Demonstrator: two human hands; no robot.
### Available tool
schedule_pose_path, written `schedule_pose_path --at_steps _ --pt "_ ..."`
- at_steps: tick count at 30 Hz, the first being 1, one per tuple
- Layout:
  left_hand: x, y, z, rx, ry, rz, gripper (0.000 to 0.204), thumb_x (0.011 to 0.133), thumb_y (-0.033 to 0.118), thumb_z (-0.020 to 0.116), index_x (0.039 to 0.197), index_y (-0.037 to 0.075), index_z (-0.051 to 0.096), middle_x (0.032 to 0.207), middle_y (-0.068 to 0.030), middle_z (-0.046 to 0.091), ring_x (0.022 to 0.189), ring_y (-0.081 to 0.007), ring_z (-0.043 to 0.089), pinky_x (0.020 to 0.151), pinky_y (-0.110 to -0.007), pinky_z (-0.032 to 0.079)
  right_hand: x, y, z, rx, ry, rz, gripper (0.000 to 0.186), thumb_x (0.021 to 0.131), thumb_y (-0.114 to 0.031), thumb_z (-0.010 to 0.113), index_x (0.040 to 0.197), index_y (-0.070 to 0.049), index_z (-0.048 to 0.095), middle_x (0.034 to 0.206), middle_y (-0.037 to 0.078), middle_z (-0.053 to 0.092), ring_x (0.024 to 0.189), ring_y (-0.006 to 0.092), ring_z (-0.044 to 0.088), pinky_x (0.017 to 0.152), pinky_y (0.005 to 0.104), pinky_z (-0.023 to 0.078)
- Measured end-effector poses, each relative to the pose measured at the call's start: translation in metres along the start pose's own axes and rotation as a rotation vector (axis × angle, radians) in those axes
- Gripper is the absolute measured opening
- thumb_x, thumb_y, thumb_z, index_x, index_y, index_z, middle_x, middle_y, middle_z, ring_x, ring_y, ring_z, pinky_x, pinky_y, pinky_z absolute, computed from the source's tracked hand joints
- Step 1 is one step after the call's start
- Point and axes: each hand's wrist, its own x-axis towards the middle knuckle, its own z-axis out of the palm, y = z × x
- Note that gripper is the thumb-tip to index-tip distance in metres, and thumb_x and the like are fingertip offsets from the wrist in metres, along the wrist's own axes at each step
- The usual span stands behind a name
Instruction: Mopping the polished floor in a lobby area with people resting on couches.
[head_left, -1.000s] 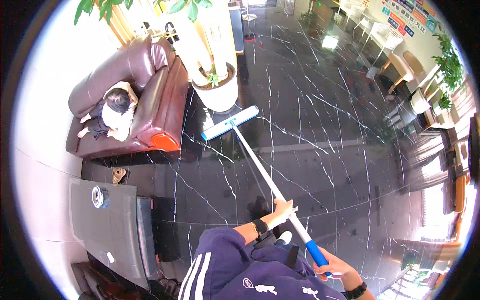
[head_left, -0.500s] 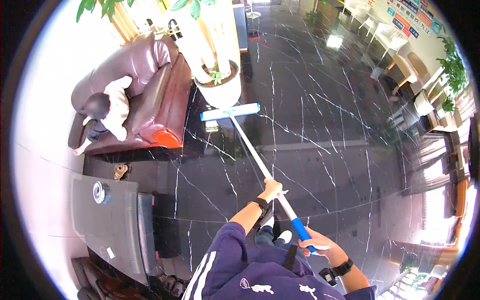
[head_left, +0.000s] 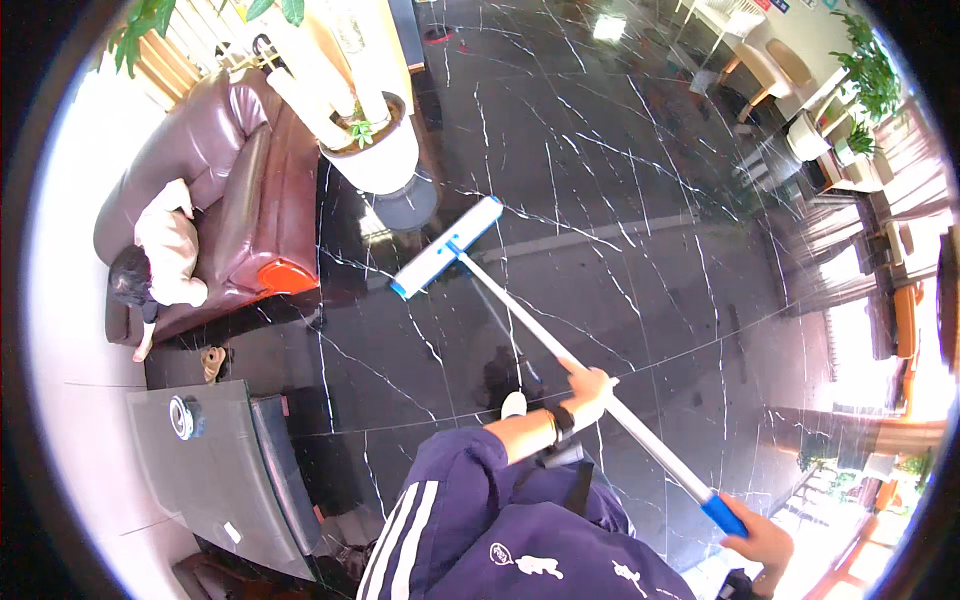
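Observation:
I hold a flat floor mop (head_left: pixel 520 315) with both hands. Its white pole slants from the lower right up to a wide white head (head_left: pixel 446 248) with blue ends, lying on the black floor. My left hand (head_left: pixel 590 390) is wrapped round the middle of the pole, a dark band at its wrist. Near the pole's end my right hand (head_left: pixel 760 535) is closed on the blue grip (head_left: pixel 724 514); its fingers are partly hidden. The mop head sits a short way in front of a white plant pot (head_left: pixel 380 160), apart from it.
A brown leather sofa (head_left: pixel 240 200) with a person (head_left: pixel 168 245) on it stands at the left. Nearer is a dark glass-topped table (head_left: pixel 215 470); shoes (head_left: pixel 213 362) lie behind it. Chairs (head_left: pixel 765 75) and plants (head_left: pixel 870 70) line the far right. Polished black floor (head_left: pixel 600 160) with white veins stretches between.
The mop head has turned to a slant and come back from the pot. Both hands have moved right, the right one farther. The person on the sofa has leaned down toward the floor.

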Motion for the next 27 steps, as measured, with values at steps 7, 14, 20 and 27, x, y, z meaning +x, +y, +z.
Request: schedule_pose_path --at_steps 7,14,20,27 --pt "-0.019 0.061 -0.04 -0.099 -0.025 -0.009 0.043 0.076 0.01 0.043 0.101 0.011 0.008 0.066 -0.0126 0.045 0.057 -0.0259 0.055 0.044 -0.03 0.044 0.033 -0.029 0.019 0.008 -0.05 0.094 0.067 0.062 -0.016 0.059 0.12 -0.01 0.025 0.115 0.014 0.038 0.089 0.0278 0.05 0.071 0.0312 0.039" --pt "0.008 0.083 -0.071 -0.176 -0.196 0.137 0.035 0.073 0.002 0.043 0.092 0.009 0.014 0.067 -0.0081 0.035 0.045 -0.0136 0.041 0.064 -0.043 0.048 0.209 -0.026 0.084 0.08 0.066 -0.171 0.064 0.067 -0.024 0.048 0.122 -0.011 0.018 0.082 0.026 0.051 0.077 0.0379 0.051 0.067 0.0389 0.04" --pt "-0.039 0.041 -0.025 -0.211 -0.159 0.127 0.022 0.07 0.002 0.048 0.076 0.004 0.027 0.058 -0.0044 0.035 0.041 -0.0114 0.038 0.068 -0.048 0.045 0.258 0.011 0.083 0.081 0.125 -0.307 0.063 0.065 -0.022 0.051 0.119 -0.011 0.02 0.095 0.027 0.047 0.085 0.0385 0.048 0.074 0.0403 0.038" --pt "-0.024 -0.037 0.048 -0.076 0.004 0.116 0.023 0.069 -0.002 0.041 0.082 -0.009 0.024 0.058 -0.009 0.033 0.038 -0.0178 0.038 0.069 -0.051 0.044 0.099 0.123 0.008 0.129 -0.048 -0.221 0.062 0.066 -0.026 0.052 0.118 -0.006 0.026 0.106 0.02 0.043 0.091 0.0315 0.048 0.076 0.0337 0.037"
